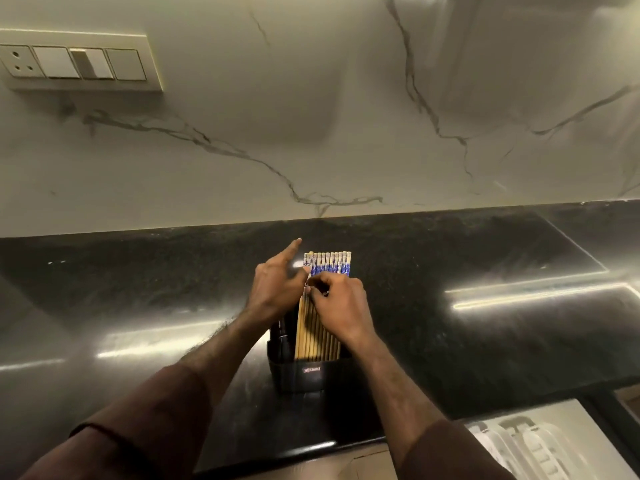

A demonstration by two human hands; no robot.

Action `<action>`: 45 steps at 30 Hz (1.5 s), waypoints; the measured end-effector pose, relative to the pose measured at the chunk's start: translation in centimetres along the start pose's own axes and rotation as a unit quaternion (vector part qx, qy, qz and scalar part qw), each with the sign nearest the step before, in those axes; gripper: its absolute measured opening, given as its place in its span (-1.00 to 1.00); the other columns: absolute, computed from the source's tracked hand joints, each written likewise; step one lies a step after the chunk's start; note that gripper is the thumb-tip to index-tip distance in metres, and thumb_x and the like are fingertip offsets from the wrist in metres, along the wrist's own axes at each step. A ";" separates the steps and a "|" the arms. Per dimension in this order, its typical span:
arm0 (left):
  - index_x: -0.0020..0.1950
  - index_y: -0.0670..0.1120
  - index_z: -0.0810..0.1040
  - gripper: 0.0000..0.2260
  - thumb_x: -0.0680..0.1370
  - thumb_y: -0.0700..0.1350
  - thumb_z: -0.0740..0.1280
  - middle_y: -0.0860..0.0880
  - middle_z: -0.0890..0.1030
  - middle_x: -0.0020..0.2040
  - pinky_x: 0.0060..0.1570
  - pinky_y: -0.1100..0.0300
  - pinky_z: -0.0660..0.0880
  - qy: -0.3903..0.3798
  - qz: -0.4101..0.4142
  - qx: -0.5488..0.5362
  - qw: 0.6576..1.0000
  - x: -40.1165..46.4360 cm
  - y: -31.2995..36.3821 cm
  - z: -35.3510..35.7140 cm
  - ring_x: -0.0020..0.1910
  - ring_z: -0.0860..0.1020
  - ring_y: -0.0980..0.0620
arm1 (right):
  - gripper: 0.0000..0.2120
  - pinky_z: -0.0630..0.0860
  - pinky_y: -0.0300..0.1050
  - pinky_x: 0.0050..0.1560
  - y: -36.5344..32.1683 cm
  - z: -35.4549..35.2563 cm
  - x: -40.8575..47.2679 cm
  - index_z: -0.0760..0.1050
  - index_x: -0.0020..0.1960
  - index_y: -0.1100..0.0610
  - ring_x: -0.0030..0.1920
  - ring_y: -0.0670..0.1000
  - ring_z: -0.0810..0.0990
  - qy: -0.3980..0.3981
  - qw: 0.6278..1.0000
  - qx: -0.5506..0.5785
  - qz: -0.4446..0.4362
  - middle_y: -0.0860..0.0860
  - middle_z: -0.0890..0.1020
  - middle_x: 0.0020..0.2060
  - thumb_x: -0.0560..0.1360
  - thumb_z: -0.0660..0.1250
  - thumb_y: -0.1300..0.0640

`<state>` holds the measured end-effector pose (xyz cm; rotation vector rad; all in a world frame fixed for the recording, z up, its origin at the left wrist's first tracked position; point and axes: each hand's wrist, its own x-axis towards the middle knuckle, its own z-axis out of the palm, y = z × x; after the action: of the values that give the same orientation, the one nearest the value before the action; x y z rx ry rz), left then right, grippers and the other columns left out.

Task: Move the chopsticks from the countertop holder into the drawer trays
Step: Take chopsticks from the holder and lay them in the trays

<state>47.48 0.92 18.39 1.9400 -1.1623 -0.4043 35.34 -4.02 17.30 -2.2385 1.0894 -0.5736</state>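
A black holder (pixel 304 374) stands on the dark countertop (pixel 450 306), near its front edge. Several bamboo chopsticks (pixel 329 263) with blue and white patterned tops stand upright in it, side by side in a row. My right hand (pixel 341 308) is in front of the row, with thumb and fingertips pinched on the leftmost chopsticks at about mid-height. My left hand (pixel 277 289) is at the left of the row, its thumb against the outer chopstick and its index finger stretched out and pointing away. At the lower right lies an open drawer with a pale tray (pixel 540 441).
A marble-look wall rises behind the counter, with a switch and socket panel (pixel 74 62) at the upper left. A dark utensil (pixel 284 341) stands in the holder's left section. The counter edge runs along the bottom, above the drawer.
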 end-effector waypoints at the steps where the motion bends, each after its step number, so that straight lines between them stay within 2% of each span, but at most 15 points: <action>1: 0.51 0.03 0.26 -0.47 0.57 -0.12 0.33 -0.12 0.50 0.37 0.28 0.11 0.41 -0.006 -0.005 -0.016 1.000 0.4 -0.2 0.2 0.30 0.47 0.04 | -0.77 0.62 -0.18 0.05 0.1 0.2 0.2 0.57 0.21 0.07 -0.03 -0.14 0.65 0.000 1.000 -0.001 0.003 -0.02 0.69 0.03 0.57 0.33 0.11; 4: 0.50 0.06 0.28 -0.46 0.56 -0.18 0.35 -0.12 0.56 0.31 0.26 0.05 0.50 -0.028 -0.013 -0.092 0.995 1.3 -0.8 0.3 0.26 0.54 0.03 | -0.78 0.62 -0.18 0.05 0.3 0.6 0.4 0.57 0.20 0.06 -0.04 -0.14 0.64 0.011 1.000 -0.005 0.013 -0.03 0.68 0.02 0.56 0.33 0.12; 6: 0.46 0.08 0.35 -0.49 0.55 -0.20 0.37 -0.10 0.64 0.18 0.14 0.08 0.58 -0.031 -0.008 -0.125 0.992 1.7 -1.1 0.3 0.12 0.63 0.05 | -0.80 0.62 -0.18 0.04 0.2 0.9 0.4 0.58 0.17 0.07 -0.06 -0.15 0.64 0.023 1.000 -0.010 0.014 -0.04 0.69 0.00 0.56 0.34 0.12; 8: 0.37 0.03 0.47 -0.57 0.53 -0.20 0.40 -0.07 0.67 0.11 0.08 0.09 0.61 -0.025 0.001 -0.138 0.990 1.9 -1.3 0.3 0.03 0.65 0.11 | -0.83 0.62 -0.19 0.01 0.2 1.0 0.4 0.59 0.14 0.07 -0.10 -0.15 0.65 0.031 0.999 -0.016 0.015 -0.04 0.69 -0.05 0.56 0.35 0.11; 11: 0.22 -0.06 0.60 -0.70 0.49 -0.23 0.43 -0.06 0.69 0.07 0.05 0.06 0.62 -0.030 0.006 -0.160 0.987 2.3 -1.5 0.3 -0.01 0.66 0.16 | -0.85 0.61 -0.23 -0.03 0.1 1.2 0.7 0.58 0.11 0.07 -0.14 -0.15 0.64 0.034 0.999 -0.025 0.024 -0.04 0.69 -0.08 0.56 0.34 0.10; 19: 0.12 -0.08 0.65 -0.71 0.43 -0.28 0.49 -0.08 0.71 -0.02 0.01 0.04 0.64 -0.031 0.008 -0.172 0.985 2.8 -2.3 0.0 -0.05 0.69 0.08 | -0.89 0.63 -0.18 -0.03 -0.1 1.6 1.0 0.57 0.06 0.05 -0.15 -0.15 0.63 0.020 0.999 -0.017 0.047 -0.05 0.67 -0.10 0.55 0.36 0.09; 24: 0.07 -0.10 0.66 -0.73 0.42 -0.32 0.48 -0.09 0.71 -0.06 -0.03 0.03 0.65 -0.031 0.010 -0.171 0.985 2.9 -2.3 -0.5 -0.10 0.70 0.05 | -0.91 0.59 -0.26 -0.09 -0.4 1.5 1.1 0.56 0.01 0.04 -0.18 -0.17 0.61 0.017 0.999 -0.010 0.048 -0.07 0.65 -0.15 0.54 0.38 0.07; 27: 0.06 -0.06 0.65 -0.73 0.42 -0.33 0.47 -0.10 0.71 -0.06 -0.04 0.10 0.65 -0.029 0.023 -0.171 0.985 2.8 -1.9 -1.2 -0.13 0.70 0.08 | -0.89 0.57 -0.30 -0.15 -0.5 1.3 1.1 0.56 0.00 0.04 -0.22 -0.18 0.60 0.017 0.999 0.002 0.047 -0.08 0.65 -0.16 0.53 0.39 0.03; 32: 0.10 -0.13 0.62 -0.74 0.44 -0.33 0.45 -0.08 0.70 -0.05 -0.04 0.08 0.65 -0.021 0.074 -0.180 0.981 2.9 -0.2 -3.6 -0.10 0.69 0.07 | -0.75 0.66 -0.06 -0.08 -1.0 0.4 1.3 0.60 0.10 0.06 -0.15 -0.13 0.67 -0.012 0.996 0.084 0.033 -0.03 0.69 -0.06 0.49 0.41 -0.04; 35: 0.14 -0.16 0.60 -0.73 0.45 -0.32 0.43 -0.09 0.70 -0.04 -0.05 0.09 0.64 -0.022 0.106 -0.188 0.976 3.1 1.9 -5.9 -0.09 0.70 0.04 | -0.78 0.64 0.00 0.05 -1.5 -0.7 1.3 0.62 0.10 0.03 -0.07 -0.13 0.68 -0.059 0.984 0.163 0.037 -0.03 0.70 -0.02 0.49 0.42 0.00; 39: 0.16 -0.15 0.58 -0.70 0.45 -0.33 0.43 -0.09 0.70 -0.05 -0.08 0.15 0.64 -0.002 0.144 -0.206 0.968 3.4 5.7 -8.7 -0.10 0.70 0.03 | -0.83 0.60 -0.01 0.12 -2.2 -2.5 1.1 0.62 0.09 0.06 -0.05 -0.09 0.69 -0.123 0.955 0.268 0.027 0.01 0.72 -0.07 0.51 0.41 0.09; 45: 0.15 -0.18 0.59 -0.70 0.44 -0.38 0.42 -0.15 0.69 -0.09 -0.17 0.15 0.64 0.059 0.150 -0.253 0.954 3.3 9.8 -12.2 -0.17 0.71 -0.03 | -0.81 0.62 -0.08 0.06 -3.5 -4.9 0.5 0.59 0.12 0.18 -0.06 0.02 0.72 -0.170 0.920 0.354 0.002 0.06 0.74 -0.07 0.52 0.37 0.21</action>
<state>51.15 1.70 33.88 1.3044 -1.1212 -0.3732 34.67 -4.15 23.28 -1.6127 0.5769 -0.4558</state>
